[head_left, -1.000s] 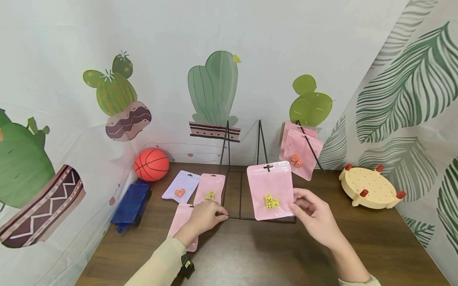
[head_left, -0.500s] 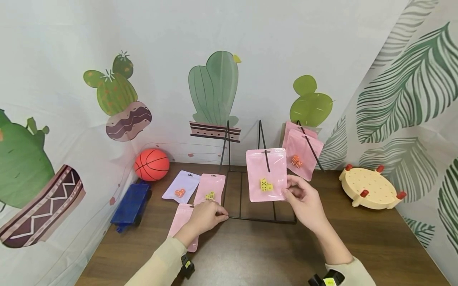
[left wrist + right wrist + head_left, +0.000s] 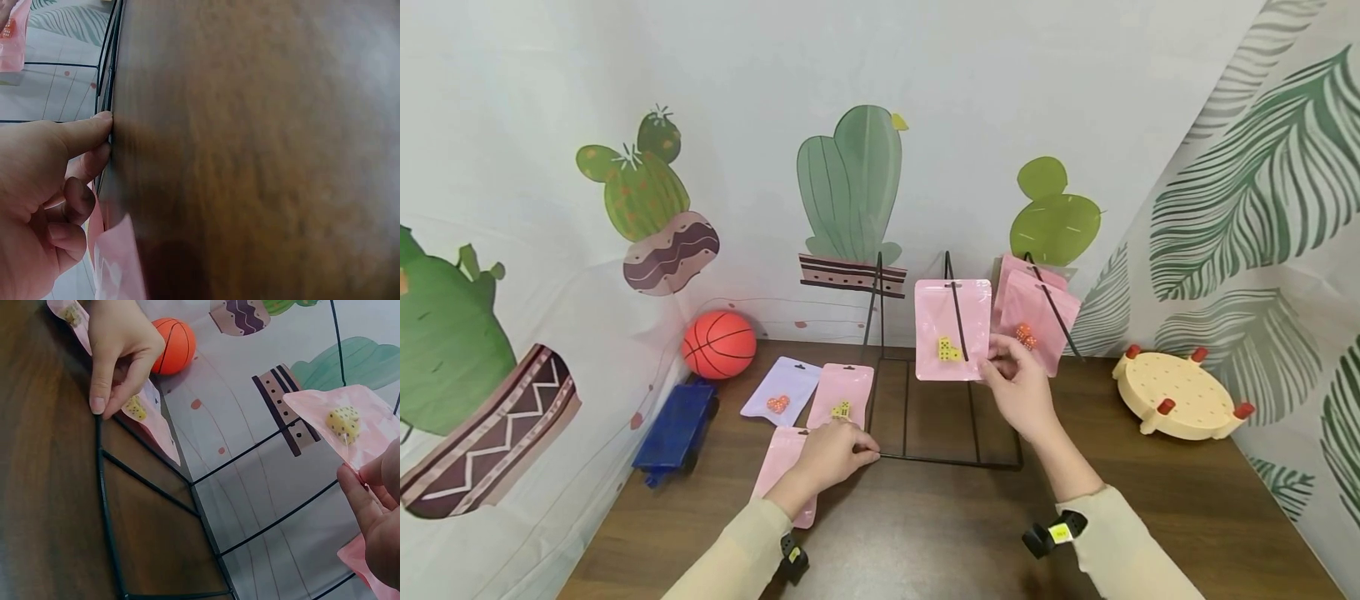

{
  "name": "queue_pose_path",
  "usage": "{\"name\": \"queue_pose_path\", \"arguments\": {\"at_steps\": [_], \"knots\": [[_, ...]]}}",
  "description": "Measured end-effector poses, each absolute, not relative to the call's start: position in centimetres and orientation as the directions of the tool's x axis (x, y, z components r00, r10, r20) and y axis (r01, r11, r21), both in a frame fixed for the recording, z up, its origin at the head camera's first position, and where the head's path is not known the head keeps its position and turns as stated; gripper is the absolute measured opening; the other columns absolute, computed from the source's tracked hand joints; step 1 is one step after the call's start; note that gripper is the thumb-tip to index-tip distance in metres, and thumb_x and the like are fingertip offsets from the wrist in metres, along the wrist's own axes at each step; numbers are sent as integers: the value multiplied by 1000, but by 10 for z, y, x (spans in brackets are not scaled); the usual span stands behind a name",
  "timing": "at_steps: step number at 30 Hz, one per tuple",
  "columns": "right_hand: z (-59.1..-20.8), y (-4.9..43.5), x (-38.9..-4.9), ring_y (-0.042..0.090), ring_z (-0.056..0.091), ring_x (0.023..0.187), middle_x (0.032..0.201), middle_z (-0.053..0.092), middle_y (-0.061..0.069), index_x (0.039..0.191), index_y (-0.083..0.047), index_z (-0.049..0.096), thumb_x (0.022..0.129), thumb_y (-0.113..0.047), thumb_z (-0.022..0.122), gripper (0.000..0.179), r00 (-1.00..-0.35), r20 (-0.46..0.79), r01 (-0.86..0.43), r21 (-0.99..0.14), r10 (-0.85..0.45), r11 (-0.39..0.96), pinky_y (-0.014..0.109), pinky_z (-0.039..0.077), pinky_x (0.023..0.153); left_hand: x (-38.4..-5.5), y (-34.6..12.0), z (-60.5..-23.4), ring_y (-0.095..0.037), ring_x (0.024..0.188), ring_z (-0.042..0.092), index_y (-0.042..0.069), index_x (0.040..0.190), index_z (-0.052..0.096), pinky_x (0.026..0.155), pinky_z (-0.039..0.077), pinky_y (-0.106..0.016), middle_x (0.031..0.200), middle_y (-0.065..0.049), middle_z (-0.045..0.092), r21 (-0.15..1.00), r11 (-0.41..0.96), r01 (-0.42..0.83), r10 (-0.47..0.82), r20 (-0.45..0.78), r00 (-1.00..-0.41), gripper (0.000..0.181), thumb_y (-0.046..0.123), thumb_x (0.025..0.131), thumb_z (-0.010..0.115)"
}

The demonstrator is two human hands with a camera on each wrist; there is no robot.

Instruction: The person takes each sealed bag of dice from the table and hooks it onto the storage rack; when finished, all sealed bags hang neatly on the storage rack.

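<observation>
A pink zip pouch (image 3: 931,312) with yellow dice (image 3: 946,349) in it hangs over the middle prong of a black wire rack (image 3: 940,459). My right hand (image 3: 1021,390) pinches the pouch's lower right edge; the right wrist view shows thumb and finger together on that edge. At the rack's front left corner, my left hand (image 3: 833,458) pinches the wire between thumb and forefinger, as the left wrist view also shows. On the right prong hang pink pouches (image 3: 1048,304), the front one with orange dice (image 3: 1025,335).
Left of the rack lie a lilac pouch (image 3: 777,385) with orange dice, a pink pouch (image 3: 842,383) with yellow dice and another pink pouch (image 3: 772,458). Behind them are an orange ball (image 3: 718,343) and a blue cart (image 3: 674,427). A cream stool-like toy (image 3: 1176,392) stands right.
My right hand has carried the pink pouch up and back, and its hole has gone over the middle prong and further along it. My left hand stays on the rack's corner.
</observation>
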State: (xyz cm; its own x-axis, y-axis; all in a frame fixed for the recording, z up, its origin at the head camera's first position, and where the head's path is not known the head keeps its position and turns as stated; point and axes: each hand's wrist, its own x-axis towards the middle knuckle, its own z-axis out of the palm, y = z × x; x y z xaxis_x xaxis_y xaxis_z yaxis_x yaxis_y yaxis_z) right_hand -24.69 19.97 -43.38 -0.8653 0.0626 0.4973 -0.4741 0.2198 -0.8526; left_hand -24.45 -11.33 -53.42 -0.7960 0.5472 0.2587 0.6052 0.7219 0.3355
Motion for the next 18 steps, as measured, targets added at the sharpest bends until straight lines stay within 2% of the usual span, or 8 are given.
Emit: {"name": "queue_pose_path", "arguments": {"at_steps": [4, 11, 18], "knots": [[-430, 195, -260, 12, 67, 82, 103, 61, 25, 126, 10, 63, 94, 12, 68, 33, -875, 474, -442, -863, 93, 246, 27, 60, 70, -245, -113, -534, -10, 89, 71, 24, 91, 84, 73, 56, -36, 88, 16, 75, 335, 720, 607, 549, 259, -795, 8, 31, 90, 83], [-423, 188, -277, 17, 64, 88, 105, 64, 22, 126, 7, 65, 94, 6, 70, 32, -886, 434, -368, -872, 165, 322, 15, 54, 73, -246, -113, -535, -9, 89, 71, 25, 91, 85, 73, 56, -36, 88, 16, 75, 336, 719, 608, 550, 259, -794, 7, 31, 90, 83], [-423, 183, -286, 15, 66, 86, 104, 62, 24, 123, 9, 65, 96, 7, 66, 28, -893, 404, -351, -901, 199, 254, 20, 58, 72, -246, -113, -535, -8, 88, 70, 24, 91, 84, 73, 55, -36, 87, 16, 75, 340, 716, 610, 553, 257, -793, 7, 30, 90, 83]]}}
